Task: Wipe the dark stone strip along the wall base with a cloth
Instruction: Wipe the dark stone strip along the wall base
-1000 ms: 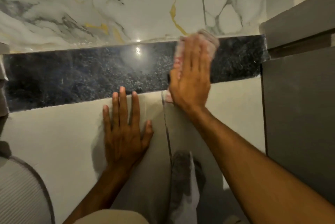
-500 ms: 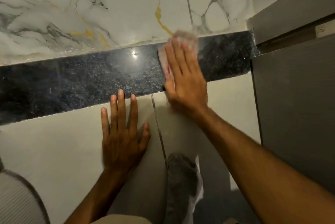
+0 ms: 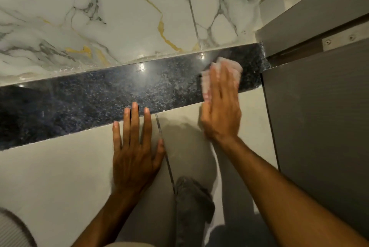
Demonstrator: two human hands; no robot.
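Note:
A polished dark speckled stone strip runs along the base of the marble wall, between the wall and the pale floor tiles. My right hand presses a pale pinkish cloth flat against the strip's right end, close to the grey panel. Most of the cloth is hidden under my fingers, and it looks blurred. My left hand lies flat and empty on the floor tile, its fingers spread and the fingertips touching the strip's lower edge.
A grey cabinet panel with a metal bracket closes off the right side and ends the strip. A grey-socked foot rests on the floor between my arms. A ribbed white object sits at the bottom left.
My right hand has slid the cloth to the right along the strip, closer to the grey panel. My left hand has stayed planted on the tile.

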